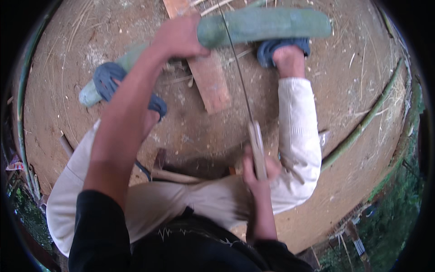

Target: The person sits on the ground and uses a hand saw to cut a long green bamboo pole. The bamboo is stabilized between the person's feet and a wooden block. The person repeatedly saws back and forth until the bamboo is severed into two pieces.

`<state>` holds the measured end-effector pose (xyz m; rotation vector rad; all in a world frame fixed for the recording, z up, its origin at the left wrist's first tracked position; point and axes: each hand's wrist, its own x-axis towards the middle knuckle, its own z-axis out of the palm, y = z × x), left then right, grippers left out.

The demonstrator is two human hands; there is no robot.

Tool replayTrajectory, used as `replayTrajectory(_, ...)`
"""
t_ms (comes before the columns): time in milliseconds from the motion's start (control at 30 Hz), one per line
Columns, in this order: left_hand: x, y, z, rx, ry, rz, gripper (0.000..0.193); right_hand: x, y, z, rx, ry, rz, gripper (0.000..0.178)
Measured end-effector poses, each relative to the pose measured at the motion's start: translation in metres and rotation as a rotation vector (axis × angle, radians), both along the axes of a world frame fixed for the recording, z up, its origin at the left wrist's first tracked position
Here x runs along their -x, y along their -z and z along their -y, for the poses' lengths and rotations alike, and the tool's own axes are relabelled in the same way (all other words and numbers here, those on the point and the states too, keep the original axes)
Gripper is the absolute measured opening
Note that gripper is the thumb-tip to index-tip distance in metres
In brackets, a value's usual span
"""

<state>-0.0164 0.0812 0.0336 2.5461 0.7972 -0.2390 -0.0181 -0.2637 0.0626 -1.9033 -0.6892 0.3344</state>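
A thick grey-green bamboo pole (281,23) lies across the ground in front of me, over a flat wooden board (210,86). My left hand (179,36) is closed over the pole, its thumb on the near side. In my right hand (260,170) is the pale wooden handle of a handsaw (257,145). The saw's thin blade, nearly edge-on, runs up and crosses the pole just right of my left hand. Any cut under the blade is too fine to make out. My left foot, in a dark blue clog (108,79), is over the pole's left part.
My other clog (272,50) is against the pole's near side at right. Between my legs lies a tool with a wooden handle (176,176), its dark head at the left. Long green poles (362,122) lie at both sides. Thin strips and chips litter the dirt ground (344,81).
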Motion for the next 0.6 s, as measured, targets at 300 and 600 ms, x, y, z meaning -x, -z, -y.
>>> replayTrajectory(300,0.006,0.005,-0.002,0.044,0.025,0.009,0.077,-0.018,0.005,-0.04,0.063,-0.044,-0.095,0.015)
replayTrajectory(600,-0.015,0.002,0.007,0.063,0.074,-0.012,0.076,-0.042,0.013,-0.077,0.021,-0.049,-0.067,0.007)
